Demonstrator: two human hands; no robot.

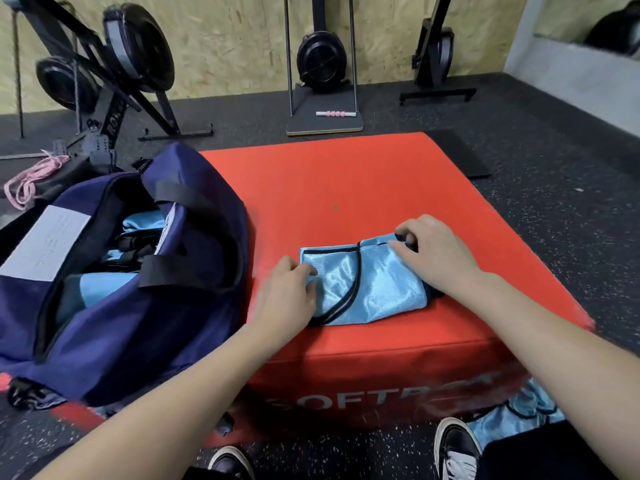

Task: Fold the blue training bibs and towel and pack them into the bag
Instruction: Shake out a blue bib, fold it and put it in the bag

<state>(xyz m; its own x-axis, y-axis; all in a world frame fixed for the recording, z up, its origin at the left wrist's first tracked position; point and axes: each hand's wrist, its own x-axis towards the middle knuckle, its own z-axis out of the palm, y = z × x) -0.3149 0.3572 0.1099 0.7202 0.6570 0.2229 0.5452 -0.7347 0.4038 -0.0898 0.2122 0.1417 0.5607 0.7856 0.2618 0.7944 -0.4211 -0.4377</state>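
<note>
Head view, contents as seen:

Folded blue training bib [367, 285], shiny light blue with black trim: lies flat on the red padded box [363, 188], between the two hands and touching both

Left hand [291, 292]: rests on the bib's left edge, fingers curled over the fabric at its corner, gripping it

Right hand [433, 251]: on the bib's far right corner, fingertips pinching the black-trimmed edge

Red padded box: carries the bib and part of the bag; white lettering on its near face, partly blurred, below the forearms

Navy duffel bag [114, 306]: just left of the left hand, unzipped and open, leaning against the box's left side; black strap handles across the opening; a white label on its left flap

Blue fabric in the bag [104, 289]: light blue folded pieces visible inside the opening, among dark items that cannot be identified

Further blue bib fabric [512, 420]: on the floor below the right forearm, beside the box's near right corner

Black sneakers [457, 448]: at the bottom edge, below both forearms

Pink rope [31, 181]: on the floor beyond the bag, far left of the hands

Black exercise machines [322, 60]: along the wooden wall, well beyond the hands
</note>
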